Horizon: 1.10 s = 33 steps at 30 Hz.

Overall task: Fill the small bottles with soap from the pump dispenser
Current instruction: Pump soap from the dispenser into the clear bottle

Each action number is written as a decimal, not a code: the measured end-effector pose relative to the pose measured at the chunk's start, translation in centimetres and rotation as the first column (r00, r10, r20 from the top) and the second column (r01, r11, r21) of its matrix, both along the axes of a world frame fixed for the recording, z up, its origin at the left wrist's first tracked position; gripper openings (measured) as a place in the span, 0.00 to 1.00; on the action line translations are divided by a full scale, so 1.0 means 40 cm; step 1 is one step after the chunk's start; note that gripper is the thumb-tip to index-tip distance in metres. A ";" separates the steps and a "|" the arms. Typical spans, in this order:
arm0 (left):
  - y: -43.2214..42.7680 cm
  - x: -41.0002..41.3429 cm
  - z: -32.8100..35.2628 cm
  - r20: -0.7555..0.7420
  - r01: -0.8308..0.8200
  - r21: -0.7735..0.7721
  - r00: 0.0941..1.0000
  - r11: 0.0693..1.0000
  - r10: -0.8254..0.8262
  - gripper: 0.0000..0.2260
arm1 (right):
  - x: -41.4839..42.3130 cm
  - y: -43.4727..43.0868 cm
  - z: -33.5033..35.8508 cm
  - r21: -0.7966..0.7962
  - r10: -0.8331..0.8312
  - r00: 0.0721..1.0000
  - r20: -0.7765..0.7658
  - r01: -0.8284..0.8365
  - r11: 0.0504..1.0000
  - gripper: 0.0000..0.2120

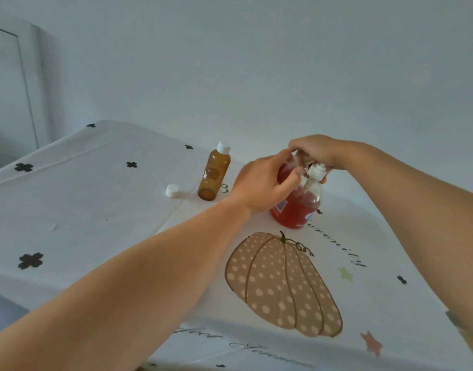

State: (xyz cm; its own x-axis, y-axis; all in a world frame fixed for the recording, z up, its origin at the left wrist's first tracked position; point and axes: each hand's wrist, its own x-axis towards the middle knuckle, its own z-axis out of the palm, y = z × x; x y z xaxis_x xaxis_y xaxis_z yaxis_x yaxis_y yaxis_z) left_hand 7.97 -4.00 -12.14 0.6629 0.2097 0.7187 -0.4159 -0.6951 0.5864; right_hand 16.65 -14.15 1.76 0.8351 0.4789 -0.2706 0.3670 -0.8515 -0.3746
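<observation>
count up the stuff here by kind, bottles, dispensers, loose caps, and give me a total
small bottles: 2 (amber bottle standing capped; small bottle held in the left hand, mostly hidden)
pump dispenser: 1
loose white cap: 1
total: 4

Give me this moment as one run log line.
left hand: holds small bottle at spout | right hand: grips pump dispenser head | amber bottle, loose cap: aside
</observation>
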 end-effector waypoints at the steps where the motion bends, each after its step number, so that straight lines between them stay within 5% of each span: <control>1: -0.001 -0.002 0.000 0.000 0.001 -0.002 1.000 1.000 -0.001 0.07 | 0.000 -0.001 0.000 -0.003 0.000 1.000 0.003 0.000 1.000 0.17; 33: 0.003 0.007 -0.004 -0.005 -0.002 -0.017 1.000 1.000 0.002 0.12 | 0.000 0.002 -0.001 -0.004 -0.019 0.999 0.031 0.019 1.000 0.22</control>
